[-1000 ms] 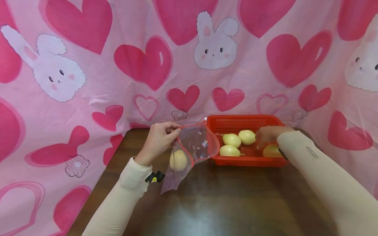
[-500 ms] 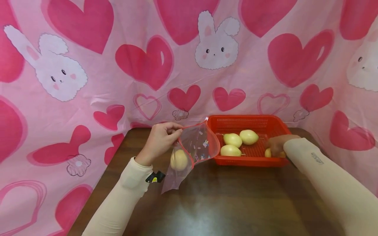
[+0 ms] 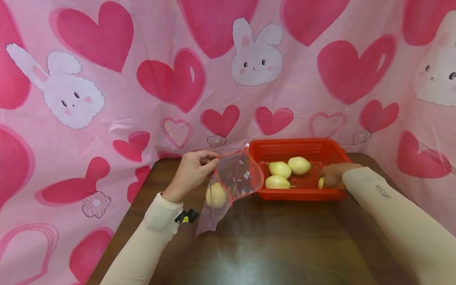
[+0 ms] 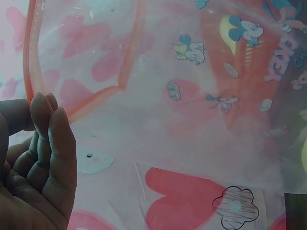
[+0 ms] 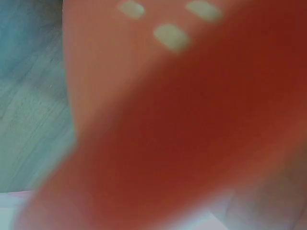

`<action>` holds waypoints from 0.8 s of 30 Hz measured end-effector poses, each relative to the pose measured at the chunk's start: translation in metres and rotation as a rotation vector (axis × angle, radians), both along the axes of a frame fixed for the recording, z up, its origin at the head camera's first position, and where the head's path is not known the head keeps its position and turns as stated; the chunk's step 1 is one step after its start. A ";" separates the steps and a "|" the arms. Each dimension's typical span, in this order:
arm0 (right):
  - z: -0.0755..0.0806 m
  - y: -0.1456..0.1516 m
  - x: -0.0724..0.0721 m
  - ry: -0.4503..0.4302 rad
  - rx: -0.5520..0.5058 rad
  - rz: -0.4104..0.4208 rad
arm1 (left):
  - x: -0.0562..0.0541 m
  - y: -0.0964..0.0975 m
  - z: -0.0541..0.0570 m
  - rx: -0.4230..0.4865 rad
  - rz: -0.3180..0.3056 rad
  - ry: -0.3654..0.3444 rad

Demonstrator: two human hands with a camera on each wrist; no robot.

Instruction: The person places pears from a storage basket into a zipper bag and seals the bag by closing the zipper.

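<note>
In the head view my left hand (image 3: 194,172) pinches the red-edged mouth of a clear printed zip bag (image 3: 236,176) between thumb and fingers. One yellowish pear (image 3: 215,195) shows through the bag's side, low down. The left wrist view shows the fingertips (image 4: 42,108) on the bag's edge and cartoon figures printed on the film. My right hand (image 3: 333,174) reaches down into the right end of a red plastic basket (image 3: 295,194), its fingers curled over a yellow pear (image 3: 321,183) that it mostly hides. A blurred red basket wall fills much of the right wrist view.
Several pale yellow pears (image 3: 278,182) with stems lie in the left half of the basket. It stands near the back of a dark wooden table (image 3: 278,237). Behind hangs a pink cloth (image 3: 299,87) with hearts and rabbits.
My right hand has moved right and down within the basket, onto the pear at its right end, then stayed there. The left hand and bag hold nearly still.
</note>
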State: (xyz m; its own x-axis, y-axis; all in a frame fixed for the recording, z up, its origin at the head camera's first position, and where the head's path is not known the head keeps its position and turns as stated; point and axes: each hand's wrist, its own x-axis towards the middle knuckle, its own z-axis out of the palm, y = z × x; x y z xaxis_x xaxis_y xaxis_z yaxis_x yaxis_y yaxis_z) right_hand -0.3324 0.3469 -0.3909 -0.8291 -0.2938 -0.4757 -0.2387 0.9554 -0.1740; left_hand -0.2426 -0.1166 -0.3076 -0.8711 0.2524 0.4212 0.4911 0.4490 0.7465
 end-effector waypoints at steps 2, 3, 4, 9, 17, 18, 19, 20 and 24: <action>0.001 0.001 0.001 -0.012 -0.022 -0.006 | 0.001 0.000 0.000 0.001 0.002 -0.005; 0.003 0.001 0.001 -0.015 -0.030 -0.013 | 0.001 -0.001 0.000 -0.001 0.004 -0.008; 0.004 0.002 0.001 -0.019 -0.037 -0.021 | 0.001 -0.001 0.000 -0.001 0.006 -0.011; 0.010 0.002 0.003 0.001 -0.021 -0.014 | -0.001 -0.001 0.001 -0.009 0.008 -0.016; 0.017 0.000 0.006 0.049 0.002 -0.014 | -0.001 -0.002 0.000 -0.002 -0.001 -0.031; 0.018 0.000 0.006 0.054 0.004 -0.017 | 0.000 -0.002 0.000 -0.002 0.000 -0.033; 0.019 0.000 0.006 0.059 0.003 -0.017 | 0.000 -0.002 0.000 0.000 0.001 -0.038; 0.019 -0.001 0.006 0.062 0.003 -0.021 | 0.000 -0.002 0.000 0.004 0.001 -0.044; 0.023 -0.003 0.005 0.071 -0.011 -0.023 | 0.000 -0.002 0.000 0.009 -0.004 -0.054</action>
